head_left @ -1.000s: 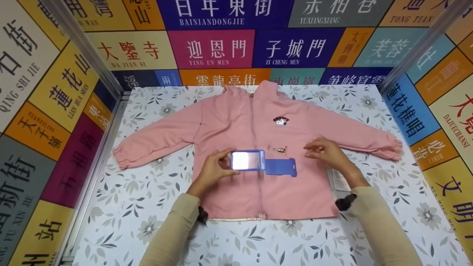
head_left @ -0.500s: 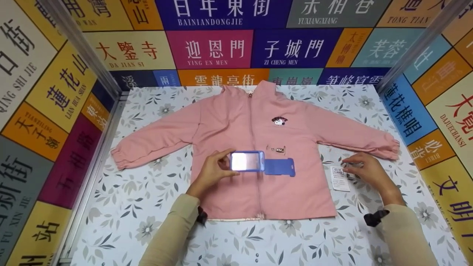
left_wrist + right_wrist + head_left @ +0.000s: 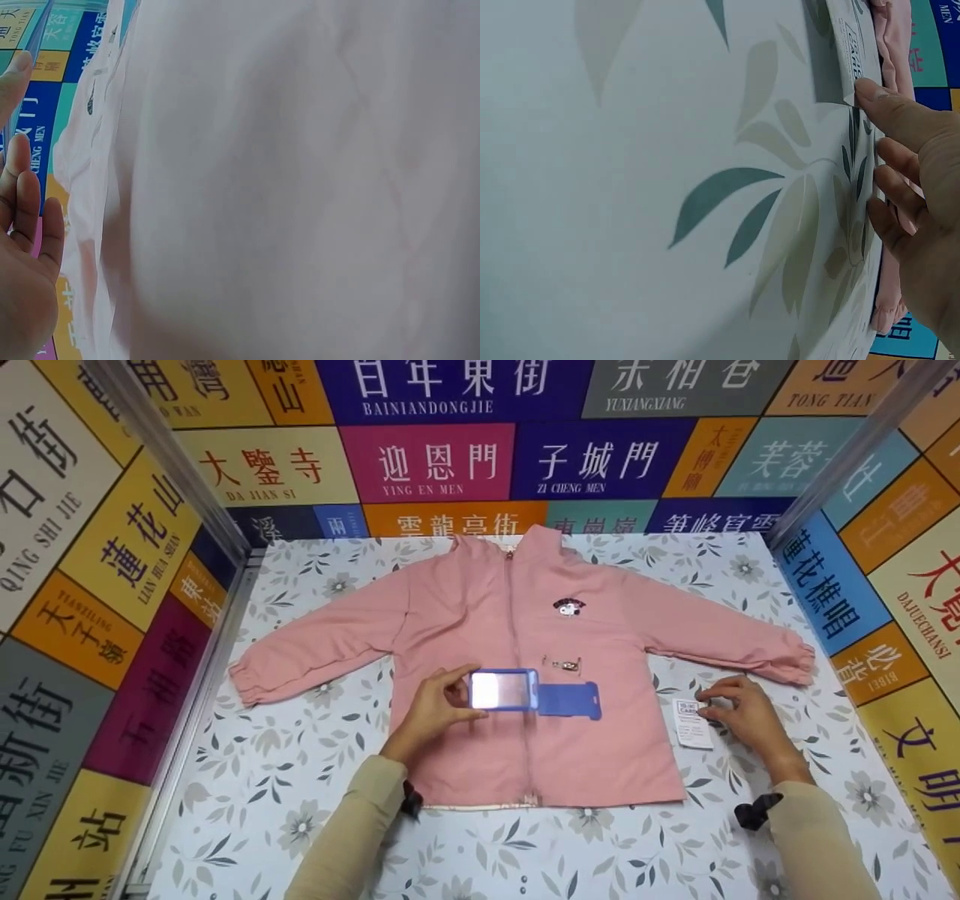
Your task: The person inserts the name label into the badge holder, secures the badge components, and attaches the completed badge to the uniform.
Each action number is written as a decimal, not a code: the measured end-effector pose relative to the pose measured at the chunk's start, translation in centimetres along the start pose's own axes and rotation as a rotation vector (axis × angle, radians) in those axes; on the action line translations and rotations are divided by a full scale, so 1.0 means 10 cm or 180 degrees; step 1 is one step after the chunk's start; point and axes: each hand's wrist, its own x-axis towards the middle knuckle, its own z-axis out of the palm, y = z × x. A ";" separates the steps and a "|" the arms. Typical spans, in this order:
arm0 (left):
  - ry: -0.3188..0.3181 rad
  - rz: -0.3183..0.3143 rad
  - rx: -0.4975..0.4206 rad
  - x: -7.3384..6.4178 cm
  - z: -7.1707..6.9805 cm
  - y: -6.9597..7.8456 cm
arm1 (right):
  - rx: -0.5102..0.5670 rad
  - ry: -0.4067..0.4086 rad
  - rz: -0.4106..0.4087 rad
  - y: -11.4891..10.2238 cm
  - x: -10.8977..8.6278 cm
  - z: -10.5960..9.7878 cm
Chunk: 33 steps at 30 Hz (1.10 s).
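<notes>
Closely set, the thumb and forefinger of the right hand pinch the upper right corner of the small white card, right of centre in the frame. The right wrist view hides the forefinger, so how firm that hold is I cannot tell; a thin grip on one corner could let the card slip or bend, its lower edge dragging on the flowered table.

Near the centre, the left hand holds the left end of the blue holder between thumb and fingers, over the pink jacket. Gripped at one end only, the holder could swing and knock the blue cover just beside its right end. Slightly above that cover, the metal clip lies on the jacket; a passing hand could sweep it aside, since soft cloth shifts easily.
</notes>
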 end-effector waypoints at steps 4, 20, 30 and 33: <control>0.0024 0.0002 -0.0001 0.00 0.00 0.00 | -0.0017 -0.0027 -0.0077 -0.02 0.01 0.00; -0.0001 -0.0048 -0.0016 0.00 0.00 0.00 | 0.0011 -0.0279 -0.0103 -0.07 0.10 -0.04; 0.0020 0.0051 0.0054 0.01 0.02 -0.02 | 0.0048 -0.0341 0.0139 -0.13 0.09 -0.06; 0.0040 0.0132 0.0128 0.01 0.02 -0.02 | 0.0103 -0.0394 0.0236 -0.13 0.09 -0.08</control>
